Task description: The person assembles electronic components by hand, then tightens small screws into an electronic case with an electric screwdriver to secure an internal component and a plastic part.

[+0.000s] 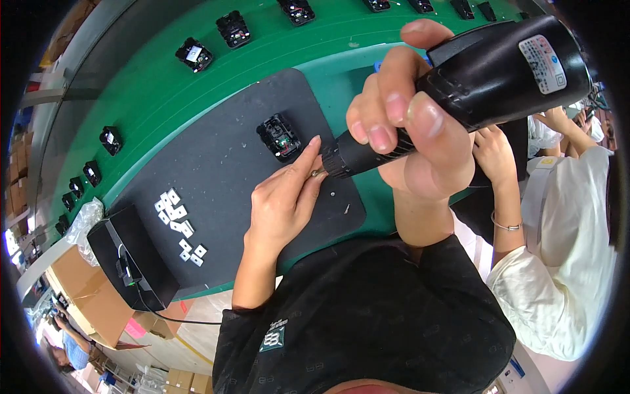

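My right hand (420,125) is wrapped round a black electric screwdriver (499,75), which lies aslant with its nose pointing left and down. At that nose, the thumb and fingers of my left hand (282,200) pinch together around a small metallic tip. Whether this is the bit or a screw is too small to tell. Just beyond my left fingertips, a black plastic housing (279,136) with a small circuit board and wires inside lies open side up on the dark grey mat (230,157).
Several small white blocks (174,211) lie at the mat's left, by a black box with a cable (131,259). More black housings (233,29) line the green conveyor belt (151,85). Close on the right sits a co-worker in a white shirt (558,276). Cardboard boxes (92,289) stand lower left.
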Tool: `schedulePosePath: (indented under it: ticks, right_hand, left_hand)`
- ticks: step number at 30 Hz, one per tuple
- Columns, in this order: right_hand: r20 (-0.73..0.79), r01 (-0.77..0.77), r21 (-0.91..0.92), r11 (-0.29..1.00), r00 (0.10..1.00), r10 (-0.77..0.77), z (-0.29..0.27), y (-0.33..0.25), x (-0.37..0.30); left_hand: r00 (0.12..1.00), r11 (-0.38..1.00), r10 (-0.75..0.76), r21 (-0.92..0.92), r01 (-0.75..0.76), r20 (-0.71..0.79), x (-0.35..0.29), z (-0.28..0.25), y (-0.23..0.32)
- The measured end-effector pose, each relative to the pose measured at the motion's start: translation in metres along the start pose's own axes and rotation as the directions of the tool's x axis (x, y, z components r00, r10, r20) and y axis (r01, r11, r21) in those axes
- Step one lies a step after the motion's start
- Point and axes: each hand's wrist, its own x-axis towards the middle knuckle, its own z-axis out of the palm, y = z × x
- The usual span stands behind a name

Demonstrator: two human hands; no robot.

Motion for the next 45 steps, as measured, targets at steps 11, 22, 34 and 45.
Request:
schedulePosePath:
  ticks: [11, 22, 34, 45]
  right_hand:
    - [0.068, -0.04, 0.005, 0.999, 0.997, 0.039, -0.006, 0.005, -0.002]
    - [0.03, -0.124, -0.125, 0.984, 0.991, 0.129, -0.004, -0.005, -0.003]
    - [0.011, -0.077, 0.035, 0.996, 0.997, 0.077, 0.003, 0.008, -0.013]
    - [0.018, -0.149, 0.062, 0.987, 0.989, 0.148, -0.017, 0.01, -0.008]
  left_hand:
    - [0.997, 1.0, 0.0, -0.02, 0.002, 0.077, 0.004, 0.001, -0.002]
    - [0.995, 0.998, 0.045, -0.046, -0.041, 0.084, 0.004, 0.002, -0.001]
    - [0.99, 0.991, 0.041, 0.132, -0.023, -0.134, -0.033, -0.022, -0.003]
    - [0.331, 0.396, -0.656, 0.063, 0.916, -0.679, -0.192, -0.102, -0.045]
